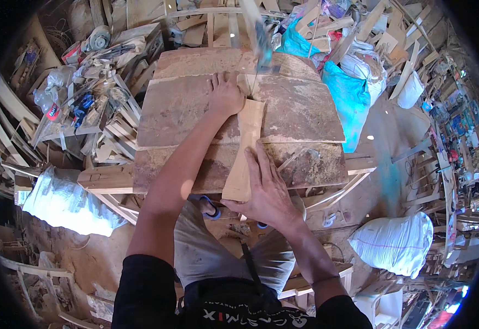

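A pale, curved wooden piece (pixel 245 153), narrow at its waist and flared at both ends, lies lengthwise on the brown worktable (pixel 300 118). My right hand (pixel 269 189) holds its near part, fingers along the right side and thumb at the near end. Farther forward, my left hand (pixel 227 96) rests on the table against the piece's left side near its far end, its fingers spread and pointing away. Just beyond that end stands a thin upright saw blade (pixel 256 82), below a blurred blue-grey guide (pixel 263 52). The left thumb is hidden.
Sawdust and a thin offcut (pixel 291 159) lie on the table's right side. Scrap wood and a plastic bottle (pixel 47 105) crowd the left bench. A turquoise sack (pixel 346 98) touches the table's right edge. White sacks (pixel 398 241) stand on the floor.
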`<state>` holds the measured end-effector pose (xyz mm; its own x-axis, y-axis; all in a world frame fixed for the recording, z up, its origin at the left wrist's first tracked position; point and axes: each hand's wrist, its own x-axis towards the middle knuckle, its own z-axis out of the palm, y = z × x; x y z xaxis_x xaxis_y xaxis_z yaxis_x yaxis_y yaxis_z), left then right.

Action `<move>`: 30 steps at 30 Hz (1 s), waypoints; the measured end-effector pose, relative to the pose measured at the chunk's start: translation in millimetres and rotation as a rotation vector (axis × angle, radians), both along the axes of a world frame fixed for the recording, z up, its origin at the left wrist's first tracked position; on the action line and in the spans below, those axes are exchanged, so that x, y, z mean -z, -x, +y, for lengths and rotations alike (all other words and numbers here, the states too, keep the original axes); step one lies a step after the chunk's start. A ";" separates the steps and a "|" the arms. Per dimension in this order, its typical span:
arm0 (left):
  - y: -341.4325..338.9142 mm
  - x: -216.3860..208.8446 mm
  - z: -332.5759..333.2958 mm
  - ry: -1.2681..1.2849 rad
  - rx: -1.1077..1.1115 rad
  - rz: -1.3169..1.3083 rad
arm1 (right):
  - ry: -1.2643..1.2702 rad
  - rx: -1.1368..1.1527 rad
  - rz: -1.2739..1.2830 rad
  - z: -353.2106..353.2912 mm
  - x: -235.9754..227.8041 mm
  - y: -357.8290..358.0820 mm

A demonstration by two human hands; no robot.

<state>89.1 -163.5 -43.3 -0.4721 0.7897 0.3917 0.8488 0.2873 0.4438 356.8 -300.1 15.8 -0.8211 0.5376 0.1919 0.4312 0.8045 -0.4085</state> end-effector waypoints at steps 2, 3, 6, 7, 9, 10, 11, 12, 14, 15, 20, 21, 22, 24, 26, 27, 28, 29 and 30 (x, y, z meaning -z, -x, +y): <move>3.3 1.0 3.3 -0.034 0.001 0.005 | 0.005 0.006 -0.027 5.1 -2.5 0.1; 5.3 1.9 6.0 -0.051 0.003 0.008 | 0.007 0.010 -0.039 8.7 -3.2 -0.2; 10.4 2.0 12.3 -0.064 0.000 0.011 | 0.057 -0.023 -0.030 23.5 -2.3 -0.5; 11.4 0.3 14.1 -0.061 -0.002 0.011 | 0.053 -0.021 -0.025 27.9 -2.3 -0.5; 10.2 -1.8 15.7 -0.056 -0.005 0.008 | 0.044 -0.016 -0.018 33.6 -1.7 -1.1; 9.3 -3.6 16.9 -0.052 -0.009 0.003 | 0.022 -0.011 -0.041 35.3 -2.3 -0.6; 8.7 -5.4 18.0 -0.048 -0.014 -0.002 | -0.001 -0.006 -0.064 36.4 -3.7 -0.3; 9.0 -5.1 17.8 -0.041 -0.021 -0.007 | -0.020 -0.003 -0.088 36.2 -4.2 0.2; 9.9 -5.3 18.7 -0.030 -0.029 -0.001 | -0.034 -0.013 -0.080 36.3 -6.1 1.8; 8.2 -7.5 19.0 -0.026 -0.032 0.001 | -0.042 -0.018 -0.077 37.2 -5.6 1.6; 4.4 -10.9 18.1 -0.020 -0.033 -0.015 | -0.058 -0.009 -0.077 36.4 1.7 3.4; 4.2 -11.8 18.2 -0.032 -0.023 -0.013 | -0.060 -0.002 -0.089 35.8 0.9 3.9; 3.5 -12.5 18.3 -0.016 -0.021 -0.012 | -0.069 -0.005 -0.079 35.8 2.1 4.0; 3.1 -13.2 19.0 0.014 -0.018 -0.008 | -0.089 -0.013 -0.057 36.0 5.1 4.2; 3.5 -12.7 19.6 -0.002 -0.024 0.006 | -0.090 -0.011 -0.068 35.2 4.4 5.0; 4.3 -11.9 20.5 -0.010 -0.028 0.013 | -0.091 -0.010 -0.073 35.1 3.7 5.4; 4.9 -11.1 21.2 -0.006 -0.029 0.013 | -0.094 -0.010 -0.073 35.2 4.0 5.4; 5.6 -10.2 21.7 -0.002 -0.030 0.013 | -0.098 -0.010 -0.072 35.5 5.1 5.2; 5.5 -10.2 22.5 0.000 -0.028 0.012 | -0.102 -0.007 -0.073 35.6 5.5 4.8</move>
